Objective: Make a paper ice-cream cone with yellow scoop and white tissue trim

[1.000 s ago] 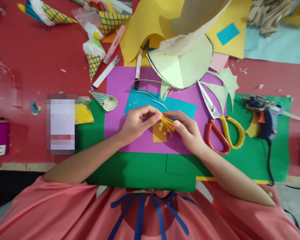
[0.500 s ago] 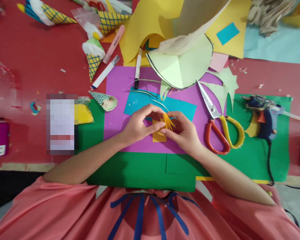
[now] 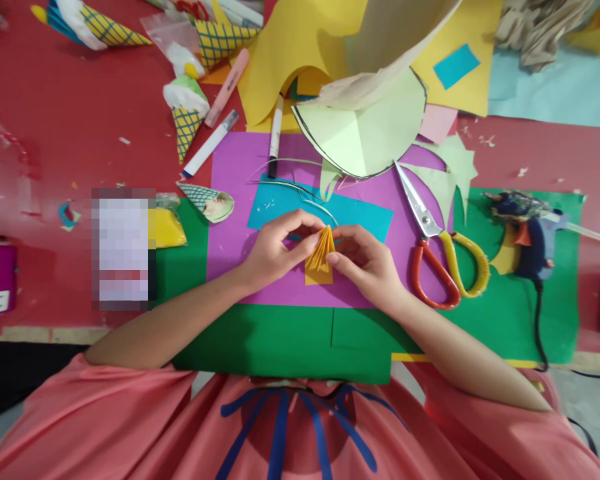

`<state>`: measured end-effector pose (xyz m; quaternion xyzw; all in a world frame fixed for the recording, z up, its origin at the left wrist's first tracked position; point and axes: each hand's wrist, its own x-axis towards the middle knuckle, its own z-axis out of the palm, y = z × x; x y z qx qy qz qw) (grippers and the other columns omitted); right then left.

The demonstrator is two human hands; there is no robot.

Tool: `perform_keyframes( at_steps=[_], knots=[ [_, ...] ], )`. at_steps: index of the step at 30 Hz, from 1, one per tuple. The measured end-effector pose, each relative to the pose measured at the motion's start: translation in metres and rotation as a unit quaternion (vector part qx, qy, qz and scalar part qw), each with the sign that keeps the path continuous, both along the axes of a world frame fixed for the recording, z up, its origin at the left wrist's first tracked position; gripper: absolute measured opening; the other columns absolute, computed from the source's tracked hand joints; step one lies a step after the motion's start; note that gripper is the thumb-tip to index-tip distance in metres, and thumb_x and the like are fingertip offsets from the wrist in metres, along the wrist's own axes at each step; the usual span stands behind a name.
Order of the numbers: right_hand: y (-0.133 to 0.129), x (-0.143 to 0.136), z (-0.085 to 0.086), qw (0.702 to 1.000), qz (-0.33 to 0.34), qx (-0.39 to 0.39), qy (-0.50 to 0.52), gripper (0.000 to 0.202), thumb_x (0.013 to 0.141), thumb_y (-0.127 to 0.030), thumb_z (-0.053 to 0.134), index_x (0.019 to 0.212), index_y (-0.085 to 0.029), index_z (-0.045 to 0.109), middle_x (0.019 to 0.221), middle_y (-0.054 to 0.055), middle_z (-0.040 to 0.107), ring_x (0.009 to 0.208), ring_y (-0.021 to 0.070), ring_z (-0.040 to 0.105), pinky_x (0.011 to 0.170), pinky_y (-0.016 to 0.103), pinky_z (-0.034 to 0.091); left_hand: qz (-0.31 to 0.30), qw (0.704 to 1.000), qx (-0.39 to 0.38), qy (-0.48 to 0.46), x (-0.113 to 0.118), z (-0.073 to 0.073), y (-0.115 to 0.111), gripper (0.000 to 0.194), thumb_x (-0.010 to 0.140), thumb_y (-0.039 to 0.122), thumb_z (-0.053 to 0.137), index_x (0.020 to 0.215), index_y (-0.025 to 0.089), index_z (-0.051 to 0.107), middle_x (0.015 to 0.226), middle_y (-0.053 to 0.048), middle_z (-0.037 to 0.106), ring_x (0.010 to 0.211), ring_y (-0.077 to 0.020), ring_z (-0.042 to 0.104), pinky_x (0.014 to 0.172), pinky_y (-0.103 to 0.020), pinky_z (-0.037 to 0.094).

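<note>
Between my hands is a small bundle of yellow-orange paper strips [image 3: 322,252], fanned out at the lower end and gathered at the top. My left hand [image 3: 285,248] pinches it from the left with thumb and fingers. From the other side my right hand [image 3: 364,259] grips it, thumb laid along the strips. Just under the bundle lies a small orange paper piece [image 3: 319,277] on the purple sheet [image 3: 260,280]. A blue paper rectangle [image 3: 367,217] sits behind my fingers. Scissors [image 3: 427,247] with a red and a yellow handle rest open to the right.
A glue gun [image 3: 536,247] with a cord lies at the right on green sheets [image 3: 290,340]. Behind are a pale green paper circle [image 3: 365,137], markers [image 3: 211,145] and paper ice-cream cones [image 3: 187,120]. A small patterned cone [image 3: 207,201] lies left of the blue paper.
The strip bundle has turned, so its fanned ends now point down and left instead of down and right. Both hands stay in nearly the same place.
</note>
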<state>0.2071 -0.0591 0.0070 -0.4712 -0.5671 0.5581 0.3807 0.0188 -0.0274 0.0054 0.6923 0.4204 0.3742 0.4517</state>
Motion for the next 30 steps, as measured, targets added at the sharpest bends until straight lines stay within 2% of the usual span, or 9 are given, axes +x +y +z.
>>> perform_keyframes(
  at_steps=[5,11,16,19,21,25,30],
  knots=[
    [0.0009,0.0012,0.0006,0.999,0.007,-0.012,0.031,0.032,0.089,-0.046,0.065,0.104,-0.018,0.065,0.095,0.004,0.072,0.069,0.0096,0.063,0.058,0.021,0.051,0.001,1.000,0.011,0.001,-0.0007,-0.0027,-0.0001,0.016,0.093,0.033,0.056,0.089,0.020,0.063,0.086,-0.001,0.070,0.078,-0.0112,0.066,0.072,-0.022,0.054],
    [0.0039,0.0028,0.0023,0.999,-0.016,0.032,0.021,0.014,0.094,-0.032,0.061,0.094,-0.019,0.068,0.087,0.003,0.072,0.077,0.0124,0.067,0.068,0.025,0.055,-0.011,0.998,0.061,0.015,-0.0010,0.0001,0.0005,0.009,0.092,0.025,0.057,0.087,0.020,0.063,0.084,0.000,0.070,0.078,-0.0103,0.066,0.069,-0.020,0.052],
    [0.0061,0.0043,-0.0002,0.991,-0.042,0.119,-0.040,0.004,0.089,-0.023,0.066,0.092,-0.021,0.064,0.092,0.003,0.069,0.087,0.0153,0.065,0.077,0.030,0.054,-0.038,0.988,0.145,0.033,-0.0012,-0.0005,-0.0007,0.005,0.090,0.017,0.059,0.087,0.020,0.061,0.080,0.001,0.069,0.075,-0.0093,0.065,0.070,-0.021,0.052],
    [0.0060,0.0052,-0.0011,0.970,-0.099,0.204,-0.087,0.017,0.082,-0.019,0.073,0.087,-0.022,0.058,0.085,0.000,0.061,0.080,0.0143,0.059,0.071,0.030,0.050,-0.040,0.978,0.200,0.041,-0.0008,-0.0019,-0.0022,0.005,0.089,0.015,0.060,0.088,0.020,0.060,0.079,0.001,0.068,0.075,-0.0097,0.066,0.071,-0.022,0.053],
    [0.0054,0.0058,0.0007,0.949,-0.110,0.267,-0.124,0.021,0.082,-0.016,0.074,0.082,-0.023,0.054,0.078,-0.003,0.058,0.073,0.0132,0.055,0.068,0.030,0.046,-0.036,0.970,0.236,0.047,-0.0002,-0.0022,-0.0031,0.006,0.089,0.014,0.061,0.090,0.020,0.059,0.080,0.001,0.070,0.076,-0.0100,0.066,0.073,-0.022,0.053],
    [0.0031,0.0069,0.0067,0.918,-0.085,0.349,-0.168,0.016,0.085,-0.012,0.070,0.083,-0.023,0.059,0.075,-0.002,0.065,0.073,0.0142,0.060,0.071,0.033,0.045,-0.029,0.952,0.297,0.065,0.0007,-0.0019,-0.0040,0.009,0.088,0.013,0.062,0.091,0.020,0.057,0.079,0.001,0.072,0.074,-0.0105,0.067,0.072,-0.022,0.052],
    [0.0006,0.0063,0.0065,0.937,-0.020,0.324,-0.126,0.004,0.093,-0.021,0.061,0.096,-0.022,0.063,0.091,0.005,0.071,0.089,0.0189,0.067,0.079,0.036,0.053,-0.024,0.939,0.330,0.091,-0.0004,-0.0032,-0.0045,0.007,0.089,0.017,0.063,0.091,0.020,0.056,0.076,0.001,0.070,0.071,-0.0121,0.065,0.069,-0.025,0.051]
  ],
)
